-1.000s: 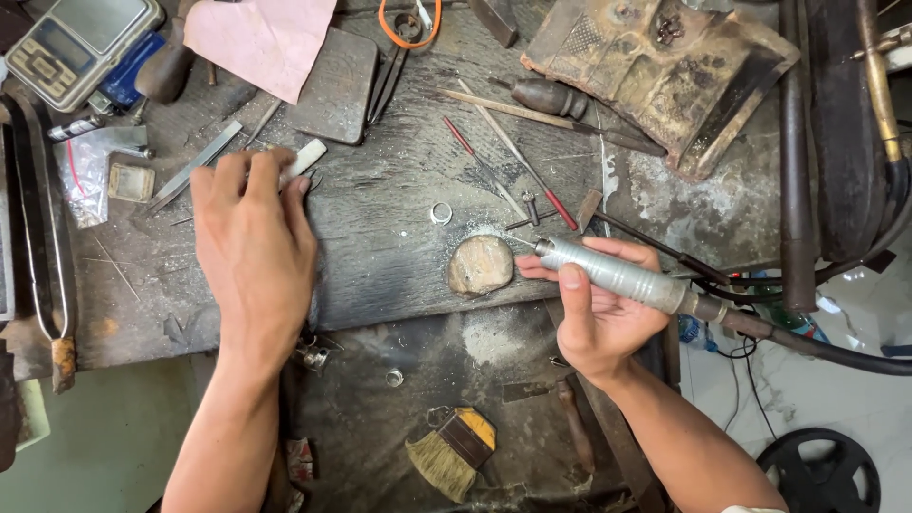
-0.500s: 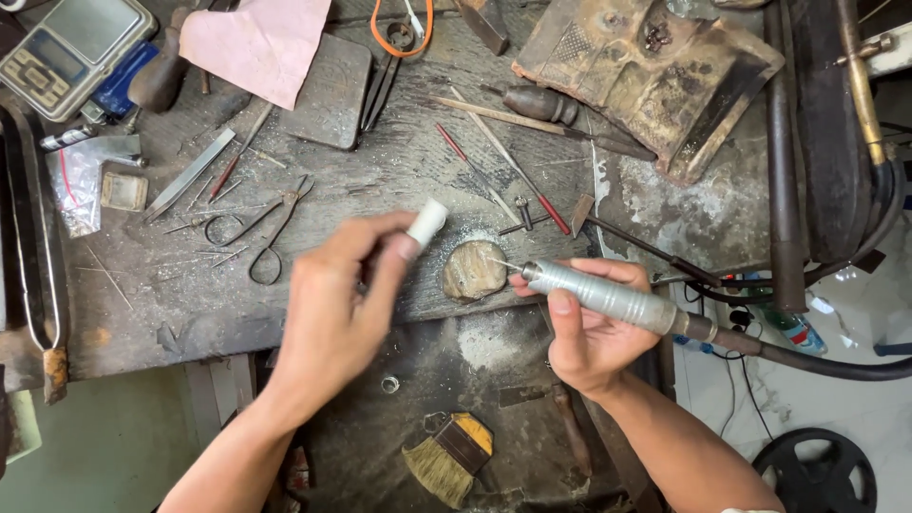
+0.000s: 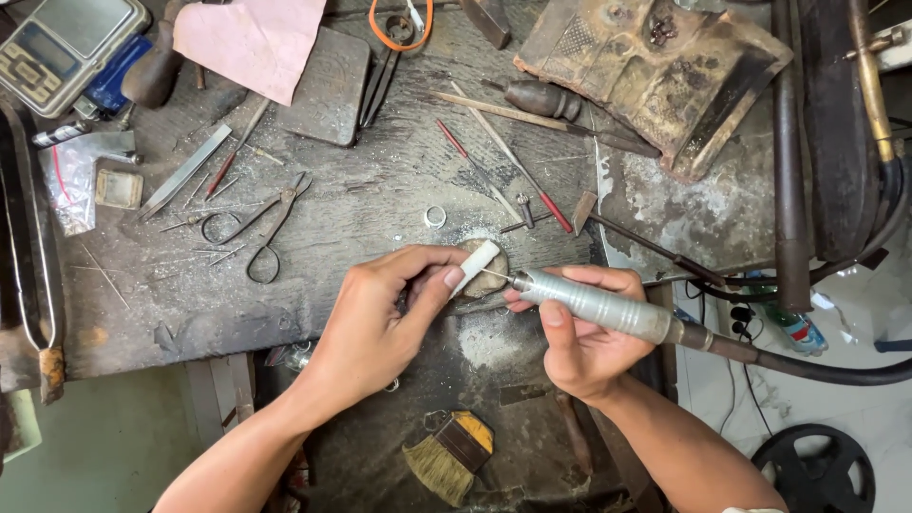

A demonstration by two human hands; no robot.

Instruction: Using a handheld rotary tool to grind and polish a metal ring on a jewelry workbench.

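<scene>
Your left hand point(image 3: 380, 318) pinches a small white stick point(image 3: 474, 267) over the bench pin at the workbench's point(image 3: 380, 218) front edge; your right hand point(image 3: 579, 332) grips the rotary handpiece point(image 3: 594, 306), its bit just beside the stick. A slip could nick your fingertips point(image 3: 454, 278), I judge.

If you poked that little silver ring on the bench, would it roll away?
Probably not at first: the small ring lies flat on the rough wooden bench, so it would likely slide. It looks thin and light, so a nudge might flip it on edge, and then it could roll.
</scene>
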